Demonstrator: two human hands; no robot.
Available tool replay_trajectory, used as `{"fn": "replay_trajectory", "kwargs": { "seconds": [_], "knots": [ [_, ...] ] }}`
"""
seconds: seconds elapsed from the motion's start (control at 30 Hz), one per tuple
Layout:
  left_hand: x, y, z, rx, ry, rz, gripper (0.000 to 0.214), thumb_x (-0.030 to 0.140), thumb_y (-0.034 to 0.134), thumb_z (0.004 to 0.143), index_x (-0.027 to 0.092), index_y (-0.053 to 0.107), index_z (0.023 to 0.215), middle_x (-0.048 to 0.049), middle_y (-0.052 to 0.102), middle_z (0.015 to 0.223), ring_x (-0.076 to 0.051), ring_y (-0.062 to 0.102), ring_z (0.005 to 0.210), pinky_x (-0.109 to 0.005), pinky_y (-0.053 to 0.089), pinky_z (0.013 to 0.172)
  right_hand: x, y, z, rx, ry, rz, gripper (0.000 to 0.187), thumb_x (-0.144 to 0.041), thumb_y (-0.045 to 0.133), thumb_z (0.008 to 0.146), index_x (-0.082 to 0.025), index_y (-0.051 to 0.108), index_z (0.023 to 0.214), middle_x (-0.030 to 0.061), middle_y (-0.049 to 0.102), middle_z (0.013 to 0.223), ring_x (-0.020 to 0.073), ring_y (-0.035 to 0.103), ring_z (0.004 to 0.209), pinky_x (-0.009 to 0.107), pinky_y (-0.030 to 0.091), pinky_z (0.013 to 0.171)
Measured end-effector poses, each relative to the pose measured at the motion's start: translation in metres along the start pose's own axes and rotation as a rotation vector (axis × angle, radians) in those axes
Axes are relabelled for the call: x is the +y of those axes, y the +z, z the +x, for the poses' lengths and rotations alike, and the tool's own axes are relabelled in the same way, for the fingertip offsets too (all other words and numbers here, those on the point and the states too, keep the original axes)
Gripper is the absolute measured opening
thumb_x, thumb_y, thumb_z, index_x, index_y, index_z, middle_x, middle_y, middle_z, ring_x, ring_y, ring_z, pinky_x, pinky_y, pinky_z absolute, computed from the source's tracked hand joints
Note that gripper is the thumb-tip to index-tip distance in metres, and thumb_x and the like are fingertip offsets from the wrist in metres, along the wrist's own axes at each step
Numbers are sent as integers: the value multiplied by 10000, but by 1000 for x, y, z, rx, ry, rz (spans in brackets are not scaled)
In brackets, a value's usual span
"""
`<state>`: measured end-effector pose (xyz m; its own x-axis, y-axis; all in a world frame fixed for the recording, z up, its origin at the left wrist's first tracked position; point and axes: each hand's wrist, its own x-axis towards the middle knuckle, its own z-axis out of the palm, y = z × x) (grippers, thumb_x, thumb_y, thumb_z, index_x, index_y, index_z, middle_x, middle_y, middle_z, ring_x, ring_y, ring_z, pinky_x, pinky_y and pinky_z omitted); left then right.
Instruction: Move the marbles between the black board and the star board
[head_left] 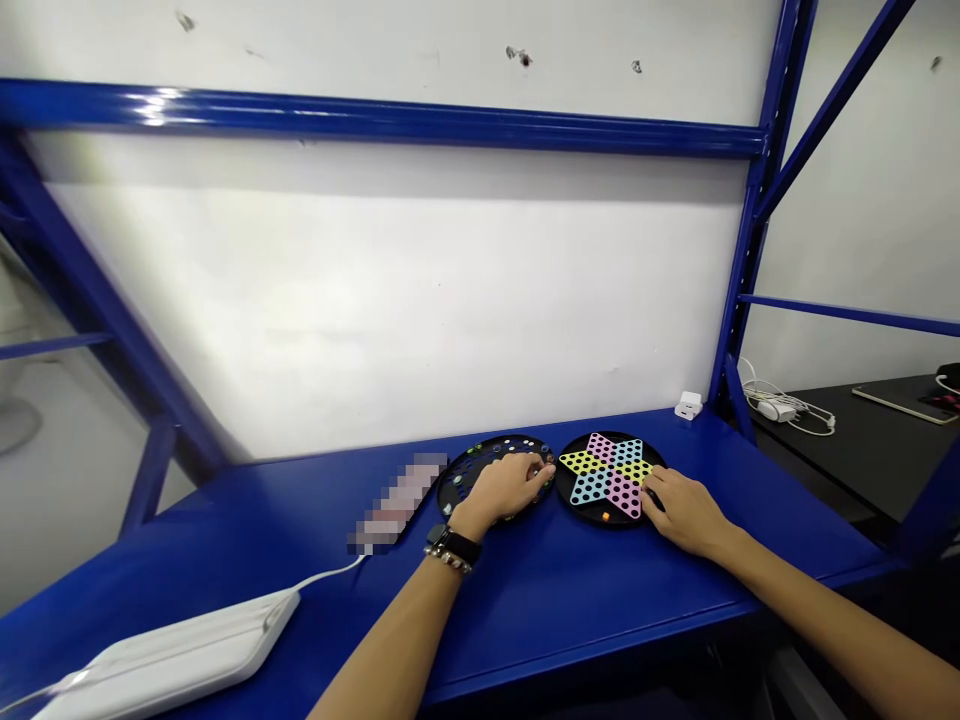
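A round black board (611, 478) with a pastel six-pointed star of holes lies on the blue shelf (570, 590). Left of it sits a round black tray (480, 465) that holds several small marbles. My left hand (504, 488) rests on the tray with its fingers curled over the marbles near the right rim; what they pinch is too small to make out. My right hand (686, 512) lies at the board's lower right edge, fingers bent against the rim. A small orange piece (606, 517) sits in a hole at the board's near edge.
A white flat device (172, 655) with a cable lies at the near left. A blurred-out item (397, 503) lies left of the tray. A small white block (688, 406) sits at the back right. Blue rack posts stand on both sides; a black table (862, 440) with cables lies right.
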<state>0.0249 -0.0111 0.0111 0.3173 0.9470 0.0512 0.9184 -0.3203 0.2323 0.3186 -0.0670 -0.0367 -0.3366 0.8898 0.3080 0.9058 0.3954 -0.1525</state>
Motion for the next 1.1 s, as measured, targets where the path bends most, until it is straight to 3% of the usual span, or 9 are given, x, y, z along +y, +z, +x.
{"fn": "replay_trajectory", "kwargs": {
  "seconds": [0.3,0.4,0.5,0.57,0.73,0.8,0.93,1.1],
  "knots": [
    [-2,3,1,12,16,-72,387,515,423,932,222,637,797,-59,698,805,-231,651,765,-282,374,626,7,-1,10,-103,-148,-112,272,-234,383,980,-177,593,818,52,660,856,157,579,709,289,344,629],
    [-1,4,3,118,13,-216,366,479,528,876,213,541,625,-20,590,625,-176,544,603,-269,297,569,6,-3,11,-140,-176,-128,319,-260,378,987,-171,607,785,59,667,839,148,569,671,292,321,612],
    [3,-3,5,249,-31,-739,483,430,603,832,209,325,505,49,314,475,-99,290,447,-263,204,509,6,-1,10,-142,-187,-125,364,-270,366,995,-169,618,753,59,672,839,140,563,657,290,301,606],
    [6,-12,4,258,-47,-1165,529,429,568,856,220,216,522,79,187,483,-77,169,425,-257,187,480,7,1,10,-131,-190,-125,379,-282,363,1000,-170,621,747,54,674,832,138,560,653,289,279,600],
    [12,-27,-8,115,40,-1959,506,321,449,927,209,119,561,85,147,474,-70,126,403,-237,248,450,10,5,13,-116,-178,-127,390,-295,365,999,-169,606,720,42,671,772,126,533,613,291,223,589],
    [14,-28,-12,39,59,-2150,505,277,442,932,203,116,553,81,154,462,-67,134,395,-236,266,451,10,5,15,-131,-179,-126,384,-286,382,984,-169,590,684,38,666,733,120,512,588,295,206,584],
    [17,-26,-15,-23,75,-2224,525,260,468,909,198,111,529,66,176,444,-72,198,401,-243,284,460,8,1,20,-163,-181,-128,358,-256,426,934,-167,548,610,36,652,672,115,471,548,307,174,572],
    [21,-25,-16,76,35,-2003,533,298,495,876,201,104,528,56,157,453,-86,189,440,-260,266,466,6,-6,25,-165,-148,-54,396,-265,411,935,-177,498,559,28,607,606,120,432,515,308,180,563]
  ]
}}
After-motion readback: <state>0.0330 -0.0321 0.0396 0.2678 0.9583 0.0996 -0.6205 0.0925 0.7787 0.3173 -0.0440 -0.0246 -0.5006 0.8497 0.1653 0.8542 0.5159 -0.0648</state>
